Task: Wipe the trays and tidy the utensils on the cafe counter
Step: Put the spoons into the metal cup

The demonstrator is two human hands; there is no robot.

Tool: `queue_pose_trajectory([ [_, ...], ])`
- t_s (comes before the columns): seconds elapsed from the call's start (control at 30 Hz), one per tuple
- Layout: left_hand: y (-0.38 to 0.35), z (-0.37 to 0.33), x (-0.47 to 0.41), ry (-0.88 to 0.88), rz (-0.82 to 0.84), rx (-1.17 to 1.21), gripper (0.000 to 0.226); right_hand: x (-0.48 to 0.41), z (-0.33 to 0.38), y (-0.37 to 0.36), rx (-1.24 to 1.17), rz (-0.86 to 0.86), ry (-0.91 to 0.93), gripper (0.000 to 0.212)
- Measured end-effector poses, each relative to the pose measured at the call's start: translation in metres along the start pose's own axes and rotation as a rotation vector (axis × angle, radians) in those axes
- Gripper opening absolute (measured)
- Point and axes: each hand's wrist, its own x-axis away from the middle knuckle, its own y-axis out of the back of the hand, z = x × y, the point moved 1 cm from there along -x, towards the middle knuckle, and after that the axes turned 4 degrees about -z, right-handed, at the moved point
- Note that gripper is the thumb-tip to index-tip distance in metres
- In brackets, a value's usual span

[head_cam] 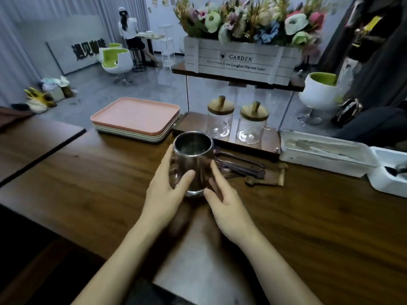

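Head view, single frame. A metal cup (198, 164) stands upright on the wooden counter (88, 183), near the middle and mouth up; we see nothing inside it. The left hand (167, 190) is on the cup's left flank, its fingers (168, 159) lying up the side and the thumb bent across the near face, so we log it as holding the cup. The right hand (226, 201) sits just right of the cup with its fingers straight and spread narrow. The index finger (217, 172) touches the cup's right wall and grips nothing. The relation that matters is the loose dark spoons (242, 167), which lie flat on the counter just right of the cup and slightly beyond it. Their long axes run roughly left to right, bowls toward the cup; where the handles end is hard to read. A wooden scoop (262, 183) lies beside them, nearer to us. The right hand is clearly the nearer one to this pile, and the left is blocked by the cup. We judge the step in hand to be steadying the cup so the spoons can go into it. That would need them turned from lying to upright. The stacked trays (136, 117) sit far left, well apart from both hands. A white box (326, 150) lies at far right.
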Motion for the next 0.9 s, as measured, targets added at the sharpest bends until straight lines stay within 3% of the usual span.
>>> queue_pose_trajectory([
  [0.3,-0.025,-0.021,0.074,0.09,-0.033,-0.175,0.087,0.072,-0.032,0.036,-0.034,-0.01,-0.051,0.069],
  [0.57,-0.021,-0.019,0.065,0.109,-0.002,-0.246,0.083,0.07,-0.051,0.021,-0.119,0.007,-0.069,0.068],
  [0.67,-0.012,-0.013,0.053,0.115,-0.039,-0.194,0.087,0.056,-0.048,0.019,-0.127,-0.021,-0.046,0.057],
  [0.8,-0.006,-0.003,0.03,0.105,0.024,-0.097,0.11,0.006,-0.051,0.038,0.093,-0.235,-0.038,0.026],
  [0.9,-0.008,0.004,0.02,0.088,0.1,-0.05,0.108,-0.039,-0.046,0.05,0.399,-0.323,-0.056,0.023],
])
